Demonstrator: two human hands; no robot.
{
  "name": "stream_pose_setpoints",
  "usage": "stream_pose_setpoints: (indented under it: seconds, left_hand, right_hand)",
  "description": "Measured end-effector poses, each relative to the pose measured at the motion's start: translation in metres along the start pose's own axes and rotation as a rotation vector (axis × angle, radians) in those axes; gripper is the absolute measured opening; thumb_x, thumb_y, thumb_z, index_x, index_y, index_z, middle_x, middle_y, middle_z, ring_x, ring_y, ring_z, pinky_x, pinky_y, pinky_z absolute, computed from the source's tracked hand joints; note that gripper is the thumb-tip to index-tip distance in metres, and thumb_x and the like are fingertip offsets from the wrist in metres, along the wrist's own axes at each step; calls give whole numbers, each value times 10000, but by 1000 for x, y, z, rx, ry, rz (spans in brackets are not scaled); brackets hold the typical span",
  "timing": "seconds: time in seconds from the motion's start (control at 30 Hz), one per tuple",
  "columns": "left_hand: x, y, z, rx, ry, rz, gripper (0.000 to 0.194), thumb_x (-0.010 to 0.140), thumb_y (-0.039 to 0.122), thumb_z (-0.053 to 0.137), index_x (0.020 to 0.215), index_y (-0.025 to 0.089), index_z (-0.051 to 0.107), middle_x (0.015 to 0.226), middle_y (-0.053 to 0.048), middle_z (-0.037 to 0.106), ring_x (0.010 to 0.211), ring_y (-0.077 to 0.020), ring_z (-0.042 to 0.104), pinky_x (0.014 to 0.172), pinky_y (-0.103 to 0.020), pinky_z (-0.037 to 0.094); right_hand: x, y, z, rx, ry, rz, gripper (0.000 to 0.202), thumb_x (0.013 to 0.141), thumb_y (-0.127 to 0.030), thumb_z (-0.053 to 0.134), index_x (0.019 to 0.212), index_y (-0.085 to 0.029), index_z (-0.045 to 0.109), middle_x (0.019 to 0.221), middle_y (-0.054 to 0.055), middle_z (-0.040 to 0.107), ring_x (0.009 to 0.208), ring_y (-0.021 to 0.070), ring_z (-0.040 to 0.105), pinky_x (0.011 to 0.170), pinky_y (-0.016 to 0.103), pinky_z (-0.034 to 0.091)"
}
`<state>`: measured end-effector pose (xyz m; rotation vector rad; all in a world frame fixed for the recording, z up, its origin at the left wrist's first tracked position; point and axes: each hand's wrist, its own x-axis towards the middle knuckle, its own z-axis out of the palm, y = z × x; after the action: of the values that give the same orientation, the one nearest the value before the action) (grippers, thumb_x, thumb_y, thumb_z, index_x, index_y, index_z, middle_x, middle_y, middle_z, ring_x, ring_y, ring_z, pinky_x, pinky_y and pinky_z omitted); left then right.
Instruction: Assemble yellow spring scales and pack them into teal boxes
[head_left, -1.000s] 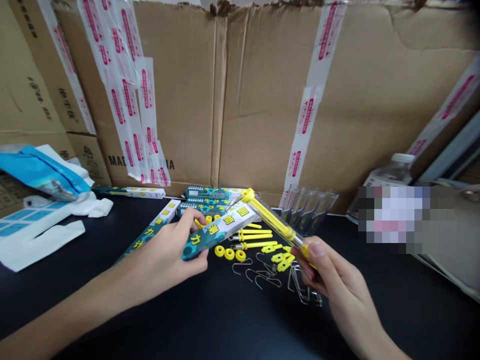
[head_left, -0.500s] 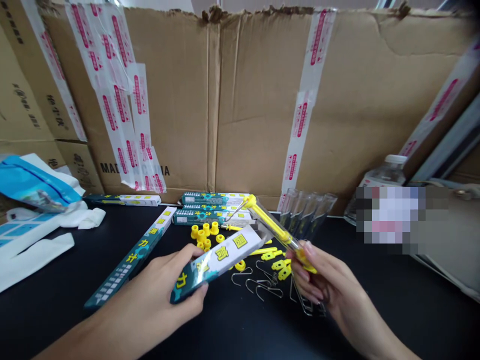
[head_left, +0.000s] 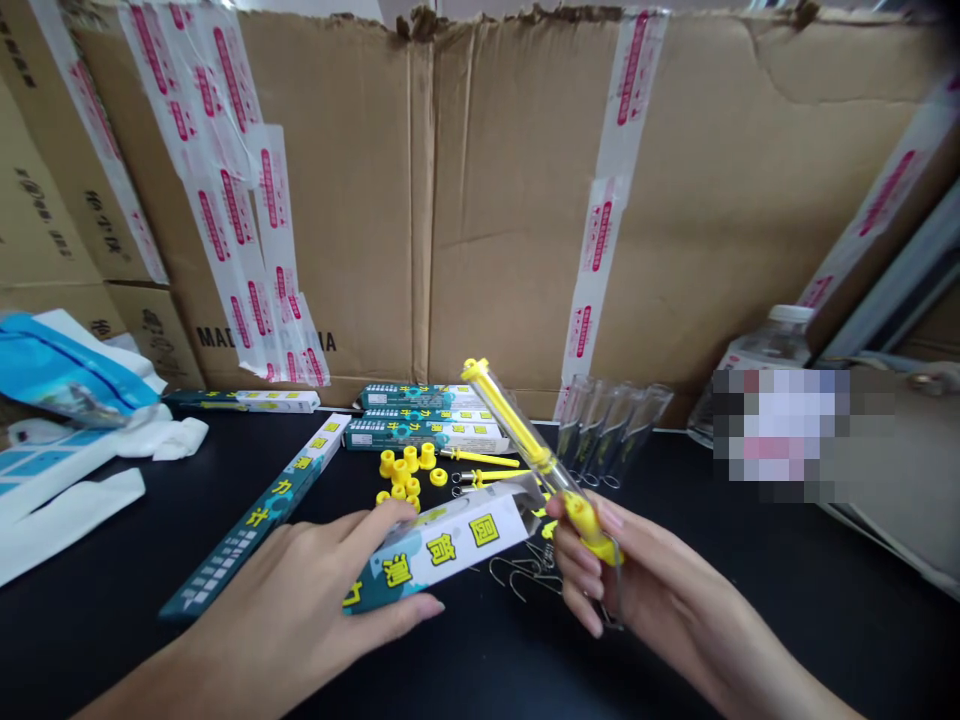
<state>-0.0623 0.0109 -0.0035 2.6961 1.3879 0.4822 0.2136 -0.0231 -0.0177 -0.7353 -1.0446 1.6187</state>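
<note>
Nearest, the left hand (head_left: 300,610) grips a narrow printed box (head_left: 442,545) with its open end facing right. The right hand (head_left: 637,585) pinches a clear tube (head_left: 525,440) by its yellow end, tilted up-left. Beyond them, yellow caps (head_left: 405,468) lie on the black counter (head_left: 750,560) before a cardboard carton (head_left: 487,200).

Your left hand (head_left: 300,610) holds the long printed cardboard box (head_left: 442,545) left of the clear plastic tube with yellow plunger (head_left: 525,440) in your right hand (head_left: 637,590). Behind them small yellow plastic rings (head_left: 405,470) lie on the black worktop (head_left: 750,600), before the big brown cardboard carton (head_left: 510,200).
</note>
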Motion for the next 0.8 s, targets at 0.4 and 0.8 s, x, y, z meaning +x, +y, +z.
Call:
stream_pose_setpoints:
  seconds: [0.4, 0.8]
  left_hand:
    - [-1, 3, -3, -35, 28, 49, 212, 874, 412, 562, 965, 267, 686, 793, -20, 756, 638, -201, 708, 604, -251, 529]
    - [0, 8, -6, -67, 23, -16, 193, 887, 363, 512, 822, 251, 655, 694, -2, 704, 589, -187, 671, 609, -255, 511]
  right_hand:
    - [-11, -15, -2, -503, 68, -166, 268, 937, -475, 552, 965, -233, 662, 973, 57, 663, 974, 226, 567, 887, 343, 389]
    - [-5, -12, 2, -605, 84, -98, 286, 926, -477, 567, 1040, -224, 636, 1012, 53, 639, 887, 188, 547, 807, 303, 441]
